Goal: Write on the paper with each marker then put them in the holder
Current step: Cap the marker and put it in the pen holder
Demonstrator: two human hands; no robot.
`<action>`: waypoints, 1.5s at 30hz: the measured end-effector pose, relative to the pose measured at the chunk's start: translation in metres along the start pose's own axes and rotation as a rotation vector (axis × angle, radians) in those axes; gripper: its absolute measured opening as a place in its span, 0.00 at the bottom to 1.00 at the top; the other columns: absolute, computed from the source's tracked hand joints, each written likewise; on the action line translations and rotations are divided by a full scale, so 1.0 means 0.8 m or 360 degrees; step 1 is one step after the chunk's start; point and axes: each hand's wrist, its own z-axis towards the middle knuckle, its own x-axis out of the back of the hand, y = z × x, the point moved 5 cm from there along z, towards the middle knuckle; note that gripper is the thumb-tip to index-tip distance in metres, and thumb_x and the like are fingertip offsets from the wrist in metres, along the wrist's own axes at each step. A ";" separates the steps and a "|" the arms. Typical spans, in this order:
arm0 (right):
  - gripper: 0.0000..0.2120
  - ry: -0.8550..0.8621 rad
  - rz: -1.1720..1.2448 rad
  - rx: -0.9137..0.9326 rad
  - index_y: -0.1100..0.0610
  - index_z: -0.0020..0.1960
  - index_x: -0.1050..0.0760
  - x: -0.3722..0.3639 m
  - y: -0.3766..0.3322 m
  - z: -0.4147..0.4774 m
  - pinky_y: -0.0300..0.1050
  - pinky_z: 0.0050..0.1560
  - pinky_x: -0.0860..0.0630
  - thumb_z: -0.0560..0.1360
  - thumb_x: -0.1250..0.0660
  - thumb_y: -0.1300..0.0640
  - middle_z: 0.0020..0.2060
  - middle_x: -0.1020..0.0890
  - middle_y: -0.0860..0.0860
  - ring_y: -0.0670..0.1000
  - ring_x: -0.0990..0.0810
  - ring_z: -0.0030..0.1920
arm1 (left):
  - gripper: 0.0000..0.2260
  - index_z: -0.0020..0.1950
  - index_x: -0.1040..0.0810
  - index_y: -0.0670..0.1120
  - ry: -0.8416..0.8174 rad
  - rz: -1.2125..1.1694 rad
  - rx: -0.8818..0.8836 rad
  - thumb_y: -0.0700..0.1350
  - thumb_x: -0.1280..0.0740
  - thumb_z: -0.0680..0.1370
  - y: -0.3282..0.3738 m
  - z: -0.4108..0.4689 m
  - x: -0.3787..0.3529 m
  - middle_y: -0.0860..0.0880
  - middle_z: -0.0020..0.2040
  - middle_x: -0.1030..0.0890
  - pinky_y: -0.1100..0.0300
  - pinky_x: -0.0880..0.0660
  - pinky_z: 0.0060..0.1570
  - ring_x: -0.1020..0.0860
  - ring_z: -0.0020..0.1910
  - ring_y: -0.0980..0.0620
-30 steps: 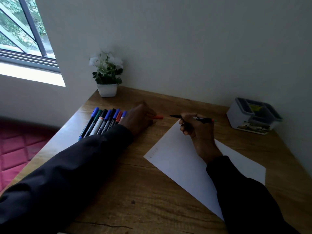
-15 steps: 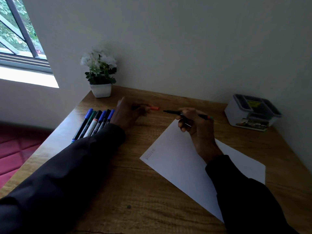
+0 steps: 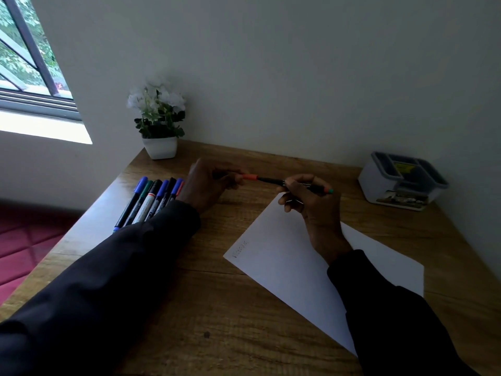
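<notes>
The right hand (image 3: 311,202) holds a thin black marker (image 3: 273,181) over the top corner of the paper (image 3: 284,267), fingers wrapped round its middle. The left hand (image 3: 208,183) pinches the orange cap (image 3: 250,176) at the tip. The marker looks light, stiff and smooth, so the middle gives the best grip. The holder (image 3: 401,180) waits near the worktop's far right corner.

Pretty dim shot overall, kind of murky and blue-grey. The only real light is coming in from the window (image 3: 32,58) at top left, and the sill (image 3: 46,128) below it is blowing out to pure white. The dark sleeves (image 3: 108,289) are losing nearly all detail, and the hands are casting soft shadows on the desk (image 3: 217,321). The wide lens is bending the desk edges, and the paper (image 3: 284,267) is glowing faintly.
</notes>
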 end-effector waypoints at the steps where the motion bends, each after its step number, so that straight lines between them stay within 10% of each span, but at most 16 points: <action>1: 0.02 0.0003 -0.0012 0.0013 0.63 0.47 0.18 0.000 0.000 0.000 0.44 0.31 0.21 0.76 0.29 0.65 0.38 0.14 0.58 0.56 0.16 0.33 | 0.07 0.52 0.18 0.49 -0.0010 0.0010 -0.0017 0.41 0.30 0.75 0.001 0.000 0.000 0.57 0.43 0.17 0.71 0.23 0.43 0.18 0.42 0.61; 24: 0.04 -0.0081 -0.0131 -0.0053 0.60 0.47 0.15 -0.004 -0.004 -0.004 0.45 0.34 0.20 0.73 0.25 0.61 0.39 0.14 0.58 0.57 0.16 0.34 | 0.06 0.52 0.19 0.50 -0.0028 0.0196 -0.0320 0.41 0.33 0.77 0.023 -0.007 -0.016 0.56 0.43 0.19 0.72 0.26 0.46 0.21 0.43 0.60; 31: 0.04 -0.0044 -0.0863 0.0163 0.50 0.48 0.15 0.009 -0.015 0.007 0.35 0.39 0.20 0.74 0.25 0.57 0.40 0.13 0.45 0.43 0.15 0.40 | 0.08 0.55 0.18 0.49 0.0139 0.0274 -0.0206 0.47 0.31 0.76 0.015 -0.003 0.007 0.54 0.42 0.17 0.70 0.24 0.41 0.20 0.40 0.58; 35: 0.05 -0.0064 -0.1246 0.0289 0.53 0.49 0.14 0.002 -0.019 0.019 0.27 0.41 0.25 0.74 0.24 0.58 0.41 0.16 0.41 0.35 0.19 0.40 | 0.10 0.52 0.17 0.48 0.0140 0.0369 -0.0027 0.52 0.30 0.75 -0.003 0.003 0.015 0.48 0.42 0.17 0.53 0.20 0.43 0.19 0.41 0.52; 41: 0.06 0.0142 -0.1402 0.0305 0.58 0.49 0.14 -0.010 -0.012 0.068 0.39 0.45 0.20 0.72 0.23 0.58 0.42 0.13 0.52 0.45 0.17 0.41 | 0.09 0.54 0.18 0.47 0.0258 0.0316 0.0052 0.48 0.30 0.75 -0.014 0.008 0.048 0.51 0.49 0.19 0.70 0.29 0.42 0.22 0.47 0.57; 45: 0.06 0.0142 -0.1396 0.0154 0.58 0.47 0.13 -0.022 0.018 0.101 0.44 0.48 0.18 0.71 0.22 0.58 0.42 0.13 0.54 0.49 0.16 0.45 | 0.10 0.55 0.19 0.48 0.0201 0.0349 0.0101 0.48 0.29 0.75 -0.029 0.012 0.057 0.50 0.52 0.20 0.58 0.23 0.50 0.22 0.50 0.53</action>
